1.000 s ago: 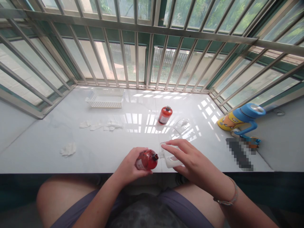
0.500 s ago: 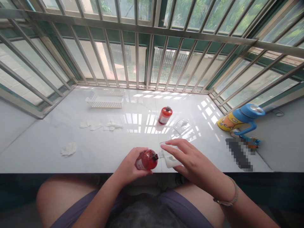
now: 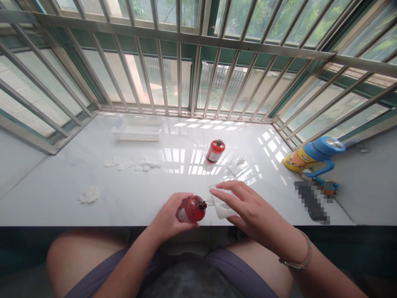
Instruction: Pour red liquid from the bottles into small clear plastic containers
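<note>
Head view: white table [image 3: 130, 198] across the middle of the frame. At lower middle, left hand [image 3: 169, 216] curled around a fat red bottle [image 3: 194, 209], fingers wrapped on the sides. Just to the right, right hand [image 3: 248, 203] over a flat clear bottle [image 3: 221, 210], fingers spread across the far side, thumb low on the near side. Red bottle: likely hard, smooth, slippery if wet; best held around the round belly. Clear bottle: probably lighter, stiff, maybe easy to break, glass or plastic hard to tell; best held by both long edges. Smallest, clear neck [image 3: 211, 201] pointing left at the dark mouth [image 3: 203, 205], very near; touching or not, cannot tell.
</note>
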The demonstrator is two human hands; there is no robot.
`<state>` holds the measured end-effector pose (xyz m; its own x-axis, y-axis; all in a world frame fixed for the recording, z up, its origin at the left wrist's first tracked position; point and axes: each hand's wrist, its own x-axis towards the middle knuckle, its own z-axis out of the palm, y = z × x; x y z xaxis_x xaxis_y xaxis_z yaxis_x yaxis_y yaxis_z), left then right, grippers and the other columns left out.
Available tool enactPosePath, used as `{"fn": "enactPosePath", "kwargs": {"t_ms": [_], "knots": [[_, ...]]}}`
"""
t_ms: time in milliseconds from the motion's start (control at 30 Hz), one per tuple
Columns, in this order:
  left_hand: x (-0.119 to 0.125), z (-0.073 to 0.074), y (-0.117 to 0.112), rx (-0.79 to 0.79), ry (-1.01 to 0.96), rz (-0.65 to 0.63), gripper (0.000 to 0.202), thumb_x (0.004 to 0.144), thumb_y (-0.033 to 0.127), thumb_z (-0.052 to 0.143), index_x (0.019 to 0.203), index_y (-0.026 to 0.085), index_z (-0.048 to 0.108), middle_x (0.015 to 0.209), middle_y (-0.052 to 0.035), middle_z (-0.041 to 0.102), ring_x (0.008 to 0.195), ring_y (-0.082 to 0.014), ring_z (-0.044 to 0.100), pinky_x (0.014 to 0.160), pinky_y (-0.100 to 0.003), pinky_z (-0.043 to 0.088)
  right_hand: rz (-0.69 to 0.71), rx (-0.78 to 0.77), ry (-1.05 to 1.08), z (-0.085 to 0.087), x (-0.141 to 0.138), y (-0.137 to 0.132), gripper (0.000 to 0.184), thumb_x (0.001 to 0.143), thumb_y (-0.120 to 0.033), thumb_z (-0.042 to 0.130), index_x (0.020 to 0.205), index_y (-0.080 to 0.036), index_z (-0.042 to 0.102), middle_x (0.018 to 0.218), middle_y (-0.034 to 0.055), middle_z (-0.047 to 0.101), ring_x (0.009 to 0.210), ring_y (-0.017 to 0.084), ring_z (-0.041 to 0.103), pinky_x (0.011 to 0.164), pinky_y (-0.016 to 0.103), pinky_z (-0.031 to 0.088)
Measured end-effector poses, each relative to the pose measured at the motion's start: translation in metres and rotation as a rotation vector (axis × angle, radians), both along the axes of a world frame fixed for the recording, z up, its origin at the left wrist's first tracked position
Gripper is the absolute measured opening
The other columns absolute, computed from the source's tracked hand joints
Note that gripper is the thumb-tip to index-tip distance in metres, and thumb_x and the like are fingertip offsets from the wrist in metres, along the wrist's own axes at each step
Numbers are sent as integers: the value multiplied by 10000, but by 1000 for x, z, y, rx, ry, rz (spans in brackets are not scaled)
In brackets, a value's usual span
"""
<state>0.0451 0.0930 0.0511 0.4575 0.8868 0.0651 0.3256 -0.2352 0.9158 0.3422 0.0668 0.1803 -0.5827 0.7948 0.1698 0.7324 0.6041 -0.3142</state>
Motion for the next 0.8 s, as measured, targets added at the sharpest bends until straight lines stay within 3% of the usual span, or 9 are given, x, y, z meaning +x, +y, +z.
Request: {"fn": "enactPosePath", "kwargs": {"t_ms": [800], "knots": [[0,0,-1,-11,-4,8,817,715,308,1000,1433,311,609,1421,-93,676,1306,-335,676,1134,-493,559,29,61,-66,4,-4,2,857,804,49,664,1584,-266,503,1471,153,631,1339,353,623,1113,592,594]]}}
